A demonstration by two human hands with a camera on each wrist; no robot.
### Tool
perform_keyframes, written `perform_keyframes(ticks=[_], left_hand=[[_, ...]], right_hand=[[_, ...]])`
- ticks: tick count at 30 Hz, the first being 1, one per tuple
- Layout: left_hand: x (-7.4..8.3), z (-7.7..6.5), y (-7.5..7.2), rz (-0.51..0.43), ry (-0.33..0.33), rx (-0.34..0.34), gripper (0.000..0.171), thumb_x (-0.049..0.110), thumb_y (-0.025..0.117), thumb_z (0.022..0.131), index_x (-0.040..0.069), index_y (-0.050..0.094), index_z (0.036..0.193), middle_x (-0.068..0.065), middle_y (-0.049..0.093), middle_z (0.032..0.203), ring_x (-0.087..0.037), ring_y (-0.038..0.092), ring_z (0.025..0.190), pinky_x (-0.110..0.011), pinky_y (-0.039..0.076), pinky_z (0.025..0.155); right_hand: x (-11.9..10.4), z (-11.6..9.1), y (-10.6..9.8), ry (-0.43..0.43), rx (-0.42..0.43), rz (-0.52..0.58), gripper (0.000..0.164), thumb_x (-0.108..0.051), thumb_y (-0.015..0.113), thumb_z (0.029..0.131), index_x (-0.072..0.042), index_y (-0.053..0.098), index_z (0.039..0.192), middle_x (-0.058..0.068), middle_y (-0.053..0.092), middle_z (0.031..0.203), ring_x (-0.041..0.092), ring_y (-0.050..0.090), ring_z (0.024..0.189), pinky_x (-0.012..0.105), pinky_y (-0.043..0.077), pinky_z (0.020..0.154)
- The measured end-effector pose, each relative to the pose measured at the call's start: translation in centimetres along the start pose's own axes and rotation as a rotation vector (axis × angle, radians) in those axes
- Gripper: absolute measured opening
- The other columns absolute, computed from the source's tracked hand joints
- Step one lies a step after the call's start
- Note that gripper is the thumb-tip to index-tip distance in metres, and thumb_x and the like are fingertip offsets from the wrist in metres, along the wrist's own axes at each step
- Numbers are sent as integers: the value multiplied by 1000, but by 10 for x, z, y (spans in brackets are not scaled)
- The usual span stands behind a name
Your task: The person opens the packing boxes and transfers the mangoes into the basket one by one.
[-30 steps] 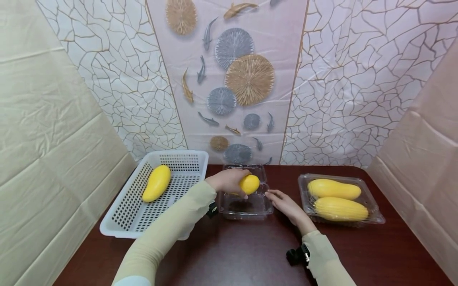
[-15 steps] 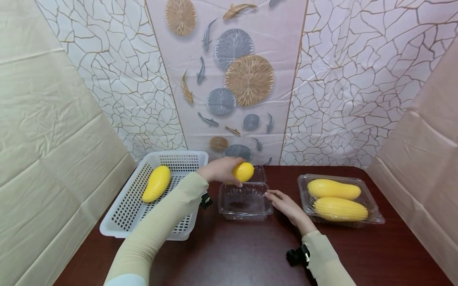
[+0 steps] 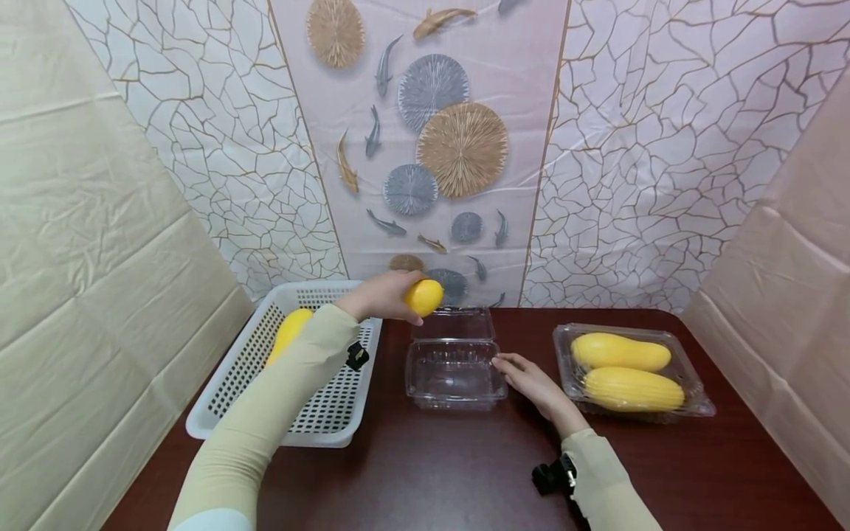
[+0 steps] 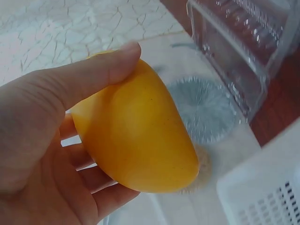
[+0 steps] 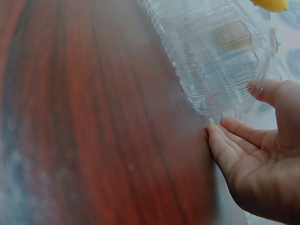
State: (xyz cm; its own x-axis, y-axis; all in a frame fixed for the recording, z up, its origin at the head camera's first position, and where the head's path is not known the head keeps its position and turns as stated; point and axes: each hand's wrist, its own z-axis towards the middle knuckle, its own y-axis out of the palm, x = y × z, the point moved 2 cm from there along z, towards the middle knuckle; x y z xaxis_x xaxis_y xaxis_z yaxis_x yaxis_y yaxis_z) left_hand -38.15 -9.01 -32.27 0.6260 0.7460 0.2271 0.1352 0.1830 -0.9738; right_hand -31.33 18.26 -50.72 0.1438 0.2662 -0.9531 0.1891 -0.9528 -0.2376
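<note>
While your left hand curls round a smooth, yellow, oval fruit, the fruit hangs in mid-air near the clear, rectangular plastic box. Your right hand, nearly straight-fingered, touches the box's side.

A right hand touches the rim of a clear plastic container with its thumb.
The fingers extend near the container's corner, beside a reddish-brown wood-grain desk; a yellow object shows at the top edge.
</note>
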Motion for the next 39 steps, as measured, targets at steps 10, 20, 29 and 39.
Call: perform_keyframes(ticks=[10,20,29,39], left_hand=[[-27,-21,-15,-79,-60,18,78,20,89,74,3,52,141,-12,65,120,-28,61,103,-46,47,96],[-55,-36,-10,-71,-139,-15,65,14,87,76,4,58,133,-10,66,114,-27,60,100,-47,48,94],[-84,-42,2,-52,-239,-23,60,13,88,76,4,60,128,-9,66,112,-28,58,101,-46,47,93],[-108,-44,20,-47,-278,-50,75,15,88,77,4,52,142,-12,63,126,-29,59,107,-49,46,99]], right_hand=[[0,0,-1,2,-11,-7,63,-40,52,105,4,39,149,29,40,152,39,38,142,48,32,115],[0,-1,0,-9,-15,-17,66,-43,53,104,4,39,149,30,40,151,41,38,141,49,33,115],[2,-2,-1,-14,-14,-18,67,-44,54,104,3,39,149,29,38,153,42,37,142,50,32,115],[3,0,-1,-5,-11,-9,68,-45,54,104,3,39,150,29,37,153,41,36,143,49,31,116]])
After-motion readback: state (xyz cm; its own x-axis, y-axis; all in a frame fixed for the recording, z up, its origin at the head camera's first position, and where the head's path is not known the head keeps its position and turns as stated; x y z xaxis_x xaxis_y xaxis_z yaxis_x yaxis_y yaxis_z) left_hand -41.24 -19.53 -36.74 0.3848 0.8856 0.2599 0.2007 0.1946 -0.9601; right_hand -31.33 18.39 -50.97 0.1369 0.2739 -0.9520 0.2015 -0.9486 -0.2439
